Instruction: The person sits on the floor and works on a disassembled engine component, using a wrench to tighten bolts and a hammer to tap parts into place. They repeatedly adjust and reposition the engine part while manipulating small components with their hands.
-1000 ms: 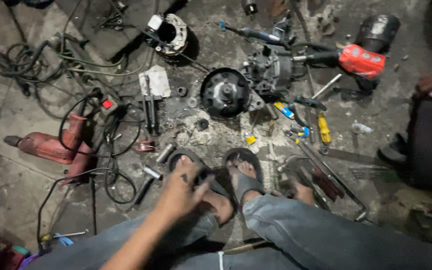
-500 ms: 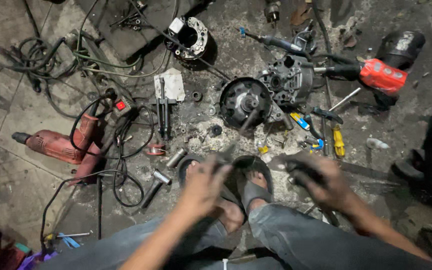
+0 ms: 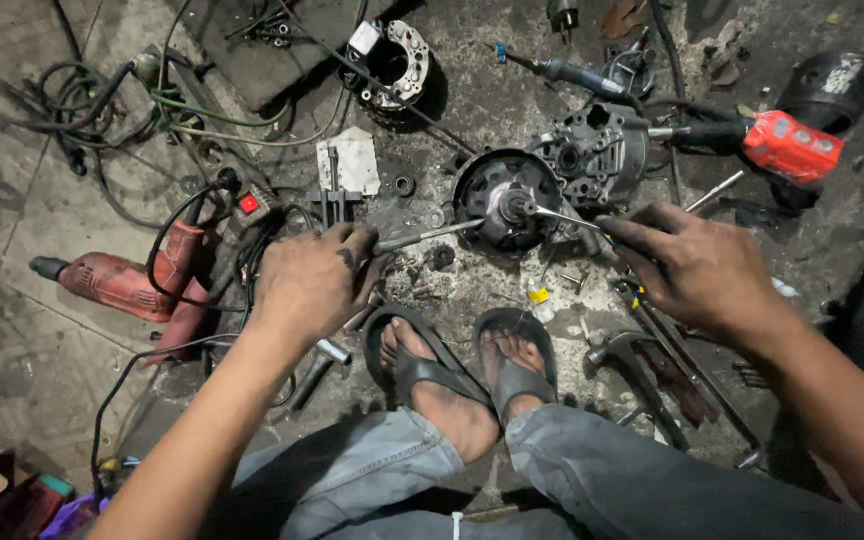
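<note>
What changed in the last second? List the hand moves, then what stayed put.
Both hands reached forward from above the sandalled feet: the left hand now holds a thin metal rod aimed at the round black housing; the right hand came into view beside it. The red drill and housing stayed.

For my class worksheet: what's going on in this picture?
A person sits on a workshop floor among scattered tools. The left hand holds a thin metal rod pointing at a round black motor housing. The right hand holds another slim tool against its centre shaft. A red drill lies at the left.
</note>
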